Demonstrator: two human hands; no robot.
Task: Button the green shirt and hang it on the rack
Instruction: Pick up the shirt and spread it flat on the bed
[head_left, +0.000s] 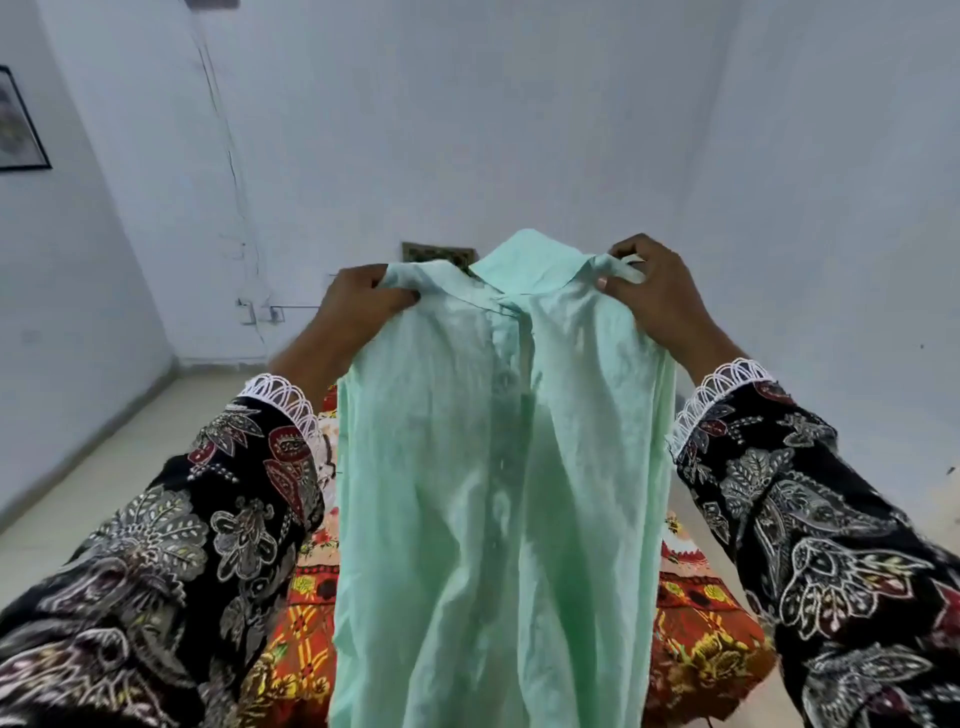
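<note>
— Pale blue walls (519, 104) close the room on every side, and a dark-framed picture (21, 122) hangs at the far left. What is below them?

— Cream floor (104, 457) runs along the left, and a red and orange patterned cloth (696, 644) lies spread low down, under the arms.

— Where is the left hand (358, 301)?

— Raised at the left of the garment. Its fingers are curled round a bunch of fabric at one shoulder of the green shirt (493, 493); the arm wears a black floral sleeve (171, 551) with a white lace cuff.

— And the shirt itself?

— It hangs in the air between the two hands, held up by its shoulders. The collar (524, 260) stands at the top middle, the button placket runs down the centre, and the body drops toward the camera in front of the patterned cloth.

— The right hand (660, 291)?

— Level with the left and well apart from it, pinching the other shoulder beside the collar, thumb pressed on the fabric.
</note>
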